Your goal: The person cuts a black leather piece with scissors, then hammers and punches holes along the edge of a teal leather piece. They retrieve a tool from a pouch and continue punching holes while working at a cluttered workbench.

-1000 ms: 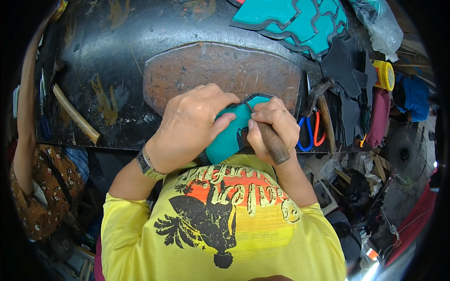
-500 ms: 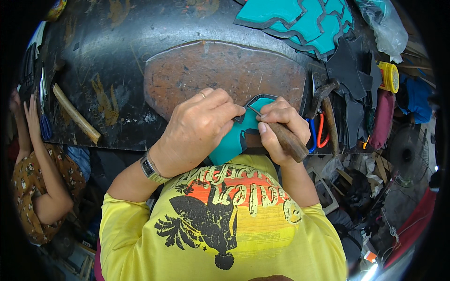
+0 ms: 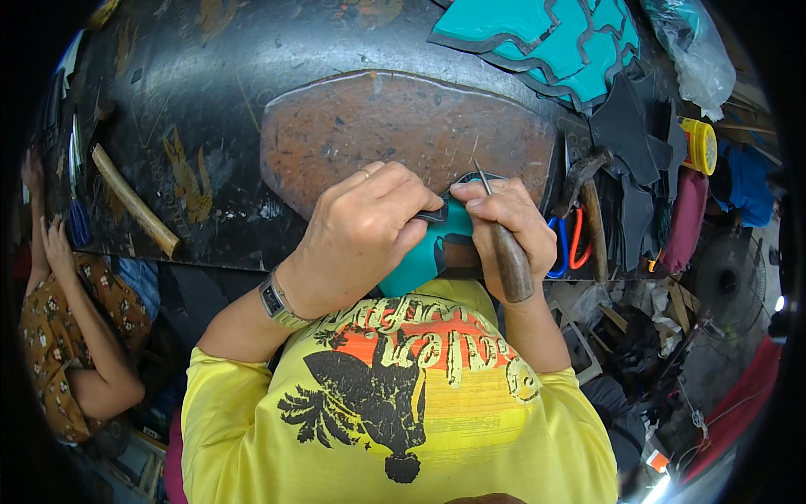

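My left hand (image 3: 361, 235) grips a teal leather piece (image 3: 426, 252) with a dark edge, held at the near rim of the black workbench (image 3: 210, 109). My right hand (image 3: 504, 227) closes around a wooden-handled awl (image 3: 508, 260), whose thin metal point sticks up past my fingers over the piece. Both hands meet just in front of a brown oval working block (image 3: 403, 126). I wear a watch on the left wrist and a yellow printed shirt.
Several teal and black cut leather shapes (image 3: 546, 34) pile at the back right. A hammer (image 3: 592, 210) and orange-and-blue-handled scissors (image 3: 571, 244) lie right of my hands. A wooden stick (image 3: 134, 202) lies at left. Another person (image 3: 67, 336) sits at lower left.
My hands have shifted slightly along the teal piece and the awl's point now stands up above my right fingers. The person at left has moved their arm.
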### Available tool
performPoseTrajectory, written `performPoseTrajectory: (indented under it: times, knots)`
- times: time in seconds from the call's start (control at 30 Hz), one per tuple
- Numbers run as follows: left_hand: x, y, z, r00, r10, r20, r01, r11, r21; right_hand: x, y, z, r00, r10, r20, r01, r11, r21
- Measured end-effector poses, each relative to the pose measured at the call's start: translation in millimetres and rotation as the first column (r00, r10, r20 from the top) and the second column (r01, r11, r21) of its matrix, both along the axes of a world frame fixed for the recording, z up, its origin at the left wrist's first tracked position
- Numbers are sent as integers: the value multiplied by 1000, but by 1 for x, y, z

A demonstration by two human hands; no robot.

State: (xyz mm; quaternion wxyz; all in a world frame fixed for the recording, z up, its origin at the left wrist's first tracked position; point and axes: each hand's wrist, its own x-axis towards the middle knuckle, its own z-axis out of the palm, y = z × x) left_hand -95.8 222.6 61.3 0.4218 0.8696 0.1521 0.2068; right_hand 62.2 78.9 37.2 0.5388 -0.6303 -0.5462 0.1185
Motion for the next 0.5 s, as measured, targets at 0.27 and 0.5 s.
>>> performPoseTrajectory:
  times: [0.27, 0.5]
  knots:
    - [-1, 1, 0, 1000, 11, -14, -11, 1000, 10, -4, 1, 10, 991, -80, -111, 83, 996, 21]
    - [-1, 1, 2, 998, -1, -56, 3, 999, 36, -2, -2, 7, 984, -22, -177, 30, 999, 39]
